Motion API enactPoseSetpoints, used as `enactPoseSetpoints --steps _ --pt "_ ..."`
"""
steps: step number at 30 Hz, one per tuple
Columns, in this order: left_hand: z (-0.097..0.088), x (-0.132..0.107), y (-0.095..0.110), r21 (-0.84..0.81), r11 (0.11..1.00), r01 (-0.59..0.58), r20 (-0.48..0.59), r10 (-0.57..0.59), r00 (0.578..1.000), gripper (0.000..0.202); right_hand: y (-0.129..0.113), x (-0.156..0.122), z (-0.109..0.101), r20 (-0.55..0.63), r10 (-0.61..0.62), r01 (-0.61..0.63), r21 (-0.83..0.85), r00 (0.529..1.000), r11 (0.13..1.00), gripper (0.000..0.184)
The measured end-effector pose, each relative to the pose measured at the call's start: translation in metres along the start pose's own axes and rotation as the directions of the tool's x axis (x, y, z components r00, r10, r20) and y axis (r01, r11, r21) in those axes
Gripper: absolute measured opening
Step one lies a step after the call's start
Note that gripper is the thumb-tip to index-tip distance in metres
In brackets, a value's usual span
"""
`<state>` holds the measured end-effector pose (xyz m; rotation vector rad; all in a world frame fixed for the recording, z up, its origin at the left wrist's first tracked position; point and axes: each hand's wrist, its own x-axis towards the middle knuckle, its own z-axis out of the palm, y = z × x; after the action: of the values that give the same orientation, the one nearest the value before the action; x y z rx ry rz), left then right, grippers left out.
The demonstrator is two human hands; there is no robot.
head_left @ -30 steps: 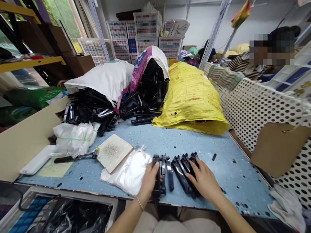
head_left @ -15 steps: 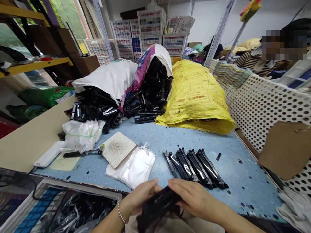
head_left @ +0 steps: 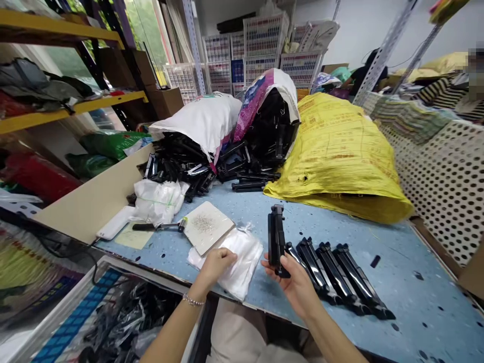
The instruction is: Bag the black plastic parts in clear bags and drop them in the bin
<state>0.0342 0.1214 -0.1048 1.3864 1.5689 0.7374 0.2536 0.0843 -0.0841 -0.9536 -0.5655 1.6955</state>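
One long, glossy black plastic piece [head_left: 277,237] points upward, its lower end gripped by the right hand [head_left: 294,283]; leftward, the left hand [head_left: 215,267] is curled over thin white plastic bags [head_left: 244,264]; whether it pinches any, I cannot tell.

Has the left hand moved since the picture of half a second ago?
Yes: the left hand has moved forward and leftward, closer to the square board, now over the white bags.

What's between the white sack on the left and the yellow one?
The head view shows another sack, partly purple, with black parts in its mouth.
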Motion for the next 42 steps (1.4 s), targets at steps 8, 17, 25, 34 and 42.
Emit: enactPoseSetpoints --steps 8,17,25,34,42 --pt "0.008 0.0 -0.006 -0.107 0.994 0.003 -0.037 -0.007 0.999 0.022 0.011 0.021 0.042 0.16 0.183 -0.223 0.29 0.97 0.931 0.029" --pt "0.008 0.0 -0.018 -0.152 0.987 -0.046 -0.057 0.037 0.998 0.011 0.013 0.037 0.043 0.131 0.172 -0.209 0.359 0.976 0.91 0.023" --pt "0.005 -0.009 -0.015 -0.086 0.977 -0.197 -0.113 0.187 0.976 0.009 0.03 0.04 0.039 0.052 0.185 -0.192 0.308 0.981 0.932 0.024" --pt "-0.016 -0.014 0.005 0.57 0.751 -0.333 -0.014 0.414 0.91 0.053 0.029 0.006 0.021 0.045 0.192 -0.198 0.205 0.98 0.959 0.031" --pt "-0.015 -0.024 -0.015 0.315 0.863 -0.396 -0.043 0.429 0.902 0.066 0.06 -0.023 -0.006 0.596 0.562 -0.813 0.33 0.573 0.479 0.052"
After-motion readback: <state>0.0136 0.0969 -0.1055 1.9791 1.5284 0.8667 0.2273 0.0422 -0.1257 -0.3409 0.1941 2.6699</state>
